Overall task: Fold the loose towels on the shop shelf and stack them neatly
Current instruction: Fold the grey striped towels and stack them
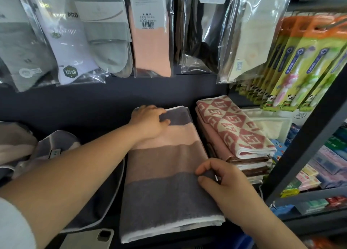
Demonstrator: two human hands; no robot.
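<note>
A folded towel (165, 175) with grey, pink and brown bands and white ends lies lengthwise on the dark shelf. My left hand (148, 122) rests at its far end, fingers curled over the grey band near the white edge. My right hand (221, 183) pinches the towel's right edge between thumb and fingers at the near grey band. To the right stands a stack of folded towels (236, 134), the top one red and cream with a diamond pattern. A loose grey and pink towel (37, 145) is bunched at the left.
Packaged socks (71, 42) hang above the shelf. Toothbrush packs (300, 60) hang at the right behind a dark upright post (304, 149), with small boxed goods below. A phone (90, 238) lies at the shelf's front edge. A dark cloth (97, 207) lies under the towel.
</note>
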